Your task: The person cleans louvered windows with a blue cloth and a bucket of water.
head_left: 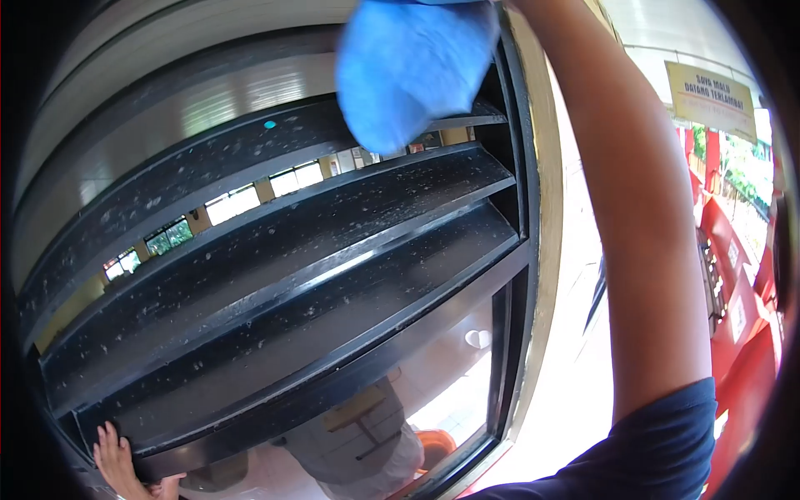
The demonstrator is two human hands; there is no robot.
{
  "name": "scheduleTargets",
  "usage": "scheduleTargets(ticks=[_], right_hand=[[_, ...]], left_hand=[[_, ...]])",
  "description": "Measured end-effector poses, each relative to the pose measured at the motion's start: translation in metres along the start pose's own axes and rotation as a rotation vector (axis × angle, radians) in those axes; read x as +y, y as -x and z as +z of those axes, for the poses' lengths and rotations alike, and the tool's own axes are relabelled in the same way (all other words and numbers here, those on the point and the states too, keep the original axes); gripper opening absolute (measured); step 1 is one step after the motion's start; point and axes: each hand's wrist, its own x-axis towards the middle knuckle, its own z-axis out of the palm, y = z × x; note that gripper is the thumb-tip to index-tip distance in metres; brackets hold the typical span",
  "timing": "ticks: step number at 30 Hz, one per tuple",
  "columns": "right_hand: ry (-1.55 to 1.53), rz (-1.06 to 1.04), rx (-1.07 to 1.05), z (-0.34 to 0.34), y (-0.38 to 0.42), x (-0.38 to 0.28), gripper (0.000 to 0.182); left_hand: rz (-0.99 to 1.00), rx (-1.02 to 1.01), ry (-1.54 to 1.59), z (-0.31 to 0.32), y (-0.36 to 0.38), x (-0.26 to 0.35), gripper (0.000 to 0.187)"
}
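My left hand [118,465] rests at the lower left corner of a dark louvre window, its fingers stretched out against the frame and slat and its thumb held apart. A blue cloth [412,71], blurred by motion, hangs from my raised right hand in front of the upper slats. That hand is cut off by the top edge; my right forearm [642,217] shows in full. Dark window slats [275,237], tilted and dotted with pale specks, run across the view. A small turquoise spot [270,125] marks one upper slat.
Below the slats, a glossy pane [367,433] reflects a person and an orange round container [435,448]. A pale yellow frame [546,208] borders the window on the right. Beyond my arm are red panels [737,317] and a hanging yellow sign [710,100].
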Motion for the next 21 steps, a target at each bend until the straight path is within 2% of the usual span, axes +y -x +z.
scheduleTargets(ticks=[3,6,9,13,15,17,18,20,21], right_hand=[[0.142,-0.07,0.062,-0.01,0.022,0.014,0.034],[0.325,-0.157,0.239,-0.025,0.042,0.031,0.034],[0.387,0.088,0.366,-0.041,0.054,0.025,0.023],[0.498,0.567,0.828,-0.047,0.038,-0.018,0.013],[0.569,0.676,1.032,-0.04,0.022,-0.047,0.013],[0.792,0.527,1.124,-0.021,0.01,-0.055,0.017],[0.758,0.466,1.083,-0.013,0.006,-0.053,0.014],[0.587,0.154,0.847,0.009,0.009,-0.012,0.014],[0.452,0.116,0.879,0.031,0.008,0.023,0.014]], left_hand=[[-0.021,0.012,0.01,0.003,0.002,0.003,0.091],[-0.039,0.006,-0.015,0.003,0.004,0.006,0.091],[-0.032,-0.035,-0.059,0.0,0.007,0.006,0.091],[-0.07,-0.006,0.031,0.007,0.01,0.007,0.091],[-0.065,-0.011,0.042,0.008,0.011,0.006,0.091],[-0.063,-0.028,0.056,0.008,0.014,0.004,0.092],[-0.061,-0.044,0.067,0.009,0.017,0.002,0.093],[-0.041,-0.092,0.055,0.01,0.03,-0.01,0.093],[-0.028,-0.12,0.031,0.016,0.046,-0.024,0.093]])
